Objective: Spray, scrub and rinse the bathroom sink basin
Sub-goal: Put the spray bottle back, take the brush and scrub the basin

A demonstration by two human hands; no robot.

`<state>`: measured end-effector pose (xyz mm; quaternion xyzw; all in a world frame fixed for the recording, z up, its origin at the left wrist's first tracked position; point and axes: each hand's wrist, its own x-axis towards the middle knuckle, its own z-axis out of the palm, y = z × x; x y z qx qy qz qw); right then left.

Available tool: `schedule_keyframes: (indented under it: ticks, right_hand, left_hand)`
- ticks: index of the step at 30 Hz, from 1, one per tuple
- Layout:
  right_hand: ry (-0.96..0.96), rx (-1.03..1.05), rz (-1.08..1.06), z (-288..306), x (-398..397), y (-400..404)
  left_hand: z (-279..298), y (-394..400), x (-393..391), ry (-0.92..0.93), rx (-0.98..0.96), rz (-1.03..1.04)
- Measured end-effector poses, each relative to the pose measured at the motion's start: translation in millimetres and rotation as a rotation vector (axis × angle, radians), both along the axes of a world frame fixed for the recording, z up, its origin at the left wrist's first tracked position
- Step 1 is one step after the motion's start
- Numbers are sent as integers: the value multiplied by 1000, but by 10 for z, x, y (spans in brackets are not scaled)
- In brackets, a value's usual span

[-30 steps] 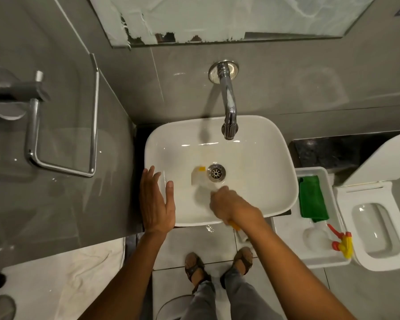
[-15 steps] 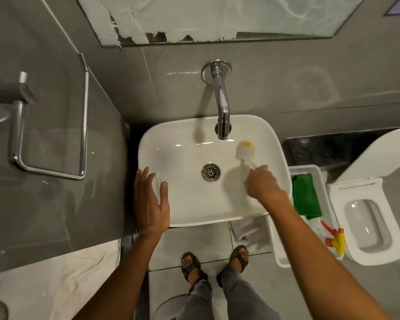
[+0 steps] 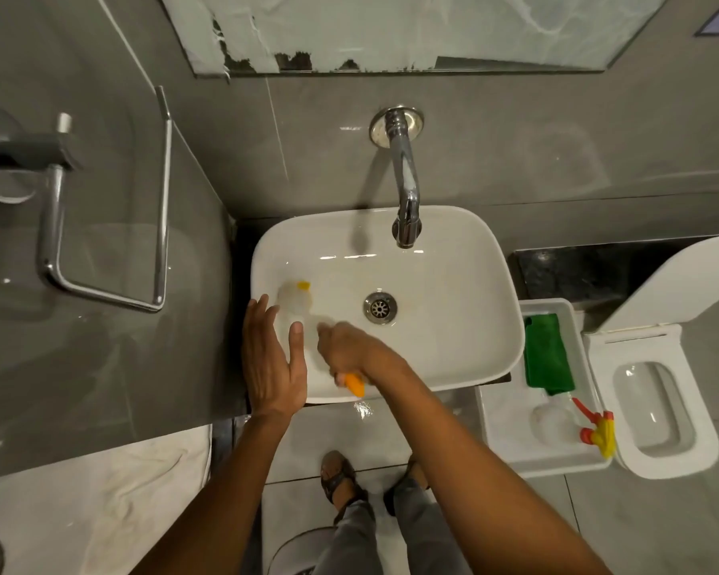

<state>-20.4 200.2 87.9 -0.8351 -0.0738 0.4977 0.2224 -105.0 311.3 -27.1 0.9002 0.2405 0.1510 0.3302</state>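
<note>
The orange-handled scrub brush [image 3: 297,302] is gripped by the right hand [image 3: 343,350], its white bristle head pressed against the sink basin [image 3: 453,325] wall ahead-left of that hand. The left hand [image 3: 270,359] is laid flat and spread on the basin's near-left rim, just beside the right hand.

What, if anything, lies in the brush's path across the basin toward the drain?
Nothing visible: the brush, held in the right hand, works the basin's left side, with bare porcelain between it and the drain.

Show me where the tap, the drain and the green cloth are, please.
tap [image 3: 403,176]: head view, on the chrome spout.
drain [image 3: 380,307]: head view, on its metal grate.
green cloth [image 3: 546,350]: head view, middle of the folded fabric.
</note>
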Motion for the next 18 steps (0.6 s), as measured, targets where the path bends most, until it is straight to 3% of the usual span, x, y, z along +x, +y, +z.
schedule_keyframes:
  ticks: [4, 6, 12, 18]
  right_hand:
    - [-400, -175, -69, -229, 306, 9]
    - [-506, -279, -79, -276, 347, -196]
    - [-303, -474, -291, -142, 131, -1240]
    - [41, -385, 50, 221, -317, -1197]
  left_hand:
    - [-50, 16, 4, -28, 34, -15]
    - [-55, 15, 1, -19, 24, -15]
    - [-27, 8, -18, -14, 15, -22]
    - [67, -14, -40, -10, -38, -24]
